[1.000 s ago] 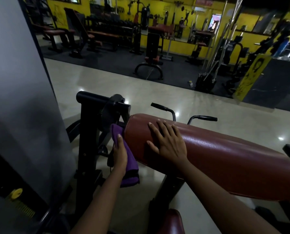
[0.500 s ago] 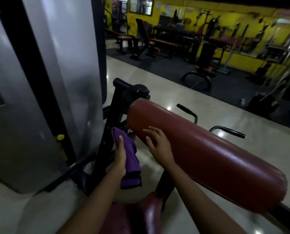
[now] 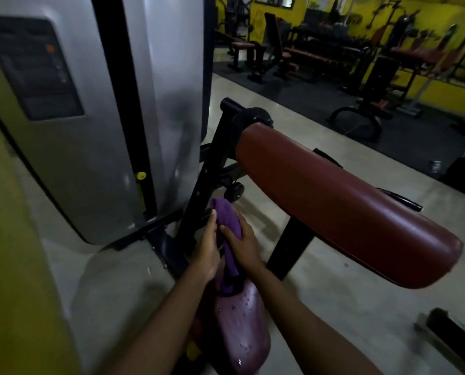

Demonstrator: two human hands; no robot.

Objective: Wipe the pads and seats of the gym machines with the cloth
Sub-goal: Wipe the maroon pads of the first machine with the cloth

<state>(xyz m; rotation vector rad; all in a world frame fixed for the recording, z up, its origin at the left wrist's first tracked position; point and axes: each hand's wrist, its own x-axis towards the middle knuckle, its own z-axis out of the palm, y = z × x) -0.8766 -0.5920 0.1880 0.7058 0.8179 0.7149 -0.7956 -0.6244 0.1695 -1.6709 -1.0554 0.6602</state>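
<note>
Grey weight-stack housing (image 3: 90,117) stands left of long red-brown pad (image 3: 347,201) — pad tilted, on black frame (image 3: 199,185). Small seat (image 3: 242,334) below pad's left end, beaded with droplets. Hands close together under that end — left hand (image 3: 207,250) and right hand (image 3: 243,244) both grip bunched purple cloth (image 3: 227,220), lower end at seat's upper edge.

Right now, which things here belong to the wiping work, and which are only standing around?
For the job:
- cloth, held by left hand and right hand
- pad
- seat, with droplets on it

Just around:
- grey cover
- yellow pin
- far benches
</note>
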